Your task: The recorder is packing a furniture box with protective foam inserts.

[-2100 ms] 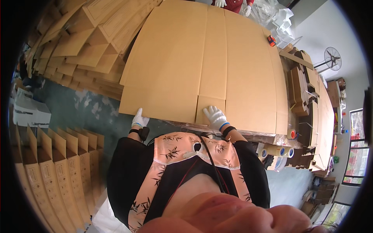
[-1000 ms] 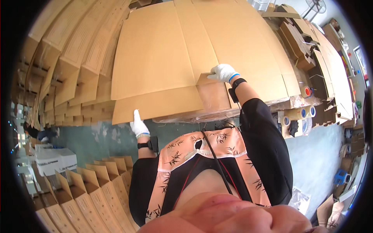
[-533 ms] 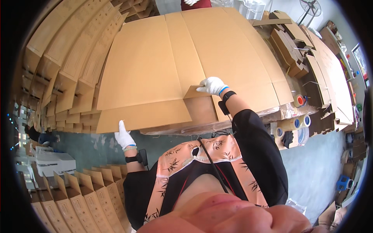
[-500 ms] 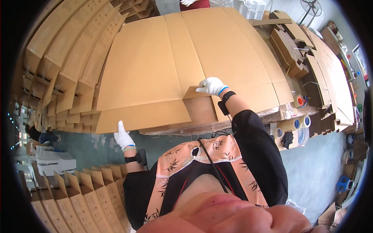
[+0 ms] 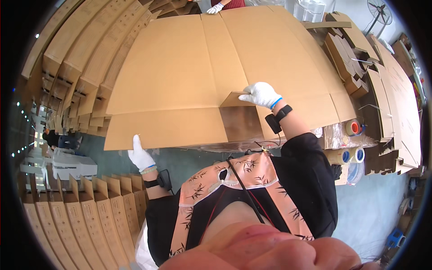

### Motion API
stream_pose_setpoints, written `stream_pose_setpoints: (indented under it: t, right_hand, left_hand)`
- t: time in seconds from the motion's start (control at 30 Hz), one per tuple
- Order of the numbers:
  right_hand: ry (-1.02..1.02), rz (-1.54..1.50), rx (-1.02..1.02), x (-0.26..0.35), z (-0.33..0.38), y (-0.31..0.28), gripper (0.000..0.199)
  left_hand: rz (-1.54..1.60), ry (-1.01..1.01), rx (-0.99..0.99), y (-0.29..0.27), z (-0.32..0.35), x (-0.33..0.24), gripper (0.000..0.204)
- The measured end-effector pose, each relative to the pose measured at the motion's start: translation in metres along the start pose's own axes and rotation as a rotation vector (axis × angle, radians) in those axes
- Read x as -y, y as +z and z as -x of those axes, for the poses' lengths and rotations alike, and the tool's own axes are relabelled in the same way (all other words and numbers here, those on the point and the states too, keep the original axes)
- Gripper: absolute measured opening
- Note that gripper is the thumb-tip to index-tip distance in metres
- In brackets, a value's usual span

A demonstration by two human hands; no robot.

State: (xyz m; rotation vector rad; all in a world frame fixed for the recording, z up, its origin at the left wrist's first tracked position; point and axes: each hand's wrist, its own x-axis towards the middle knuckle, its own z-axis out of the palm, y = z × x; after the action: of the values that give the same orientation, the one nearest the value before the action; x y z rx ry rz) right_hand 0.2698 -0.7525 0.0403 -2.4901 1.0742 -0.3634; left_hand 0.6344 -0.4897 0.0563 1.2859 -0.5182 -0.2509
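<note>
A large creased cardboard sheet (image 5: 171,67) lies flat before me, folded along several lines. My left hand (image 5: 141,155), in a white glove, holds the near edge of its long left flap (image 5: 166,128), thumb on top and the other fingers mostly hidden. My right hand (image 5: 261,94), gloved too, pinches a narrow middle flap (image 5: 231,98) and bends it up from the sheet. Below that raised flap, a brown cardboard surface (image 5: 243,123) shows through the gap. At the far edge, a co-worker's gloved hand (image 5: 215,8) touches the sheet.
Rows of folded cartons (image 5: 90,58) stand at the left, and more upright cartons (image 5: 94,216) at the lower left. Tape rolls (image 5: 353,127) lie right of the sheet. Stacked cardboard pieces (image 5: 382,99) and a fan (image 5: 379,12) are further right.
The sheet's near left flap has swung slightly left and toward me with my left hand. My right hand has moved a little right with the middle flap. The co-worker's hand has come down onto the far edge.
</note>
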Motion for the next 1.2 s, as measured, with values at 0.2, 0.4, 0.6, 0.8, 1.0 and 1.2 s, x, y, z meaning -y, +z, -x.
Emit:
stream_pose_setpoints:
  t: [0.2,0.4,0.6,0.8,1.0,1.2]
  right_hand:
    - [-0.099,-0.167,-0.14,-0.029,0.005,0.054,0.05]
    - [0.02,-0.48,-0.097,-0.031,-0.005,0.125,0.042]
    - [0.225,-0.382,-0.091,-0.072,-0.01,0.161,0.067]
    - [0.05,-0.278,-0.089,-0.085,-0.043,0.217,0.068]
    - [0.184,-0.018,-0.237,-0.154,-0.031,0.248,0.057]
    - [0.271,0.039,-0.352,-0.186,0.021,0.217,0.055]
  left_hand:
    - [-0.105,0.285,-0.019,0.04,0.018,-0.061,0.027]
    - [-0.119,0.466,0.121,0.072,0.033,-0.121,0.024]
    - [-0.441,0.842,0.464,0.143,0.089,-0.126,0.017]
    - [-0.692,1.35,0.92,0.216,0.145,-0.132,0.064]
    - [-0.581,1.415,1.529,0.285,0.206,-0.048,0.07]
    - [-0.91,1.135,1.343,0.287,0.086,0.016,0.057]
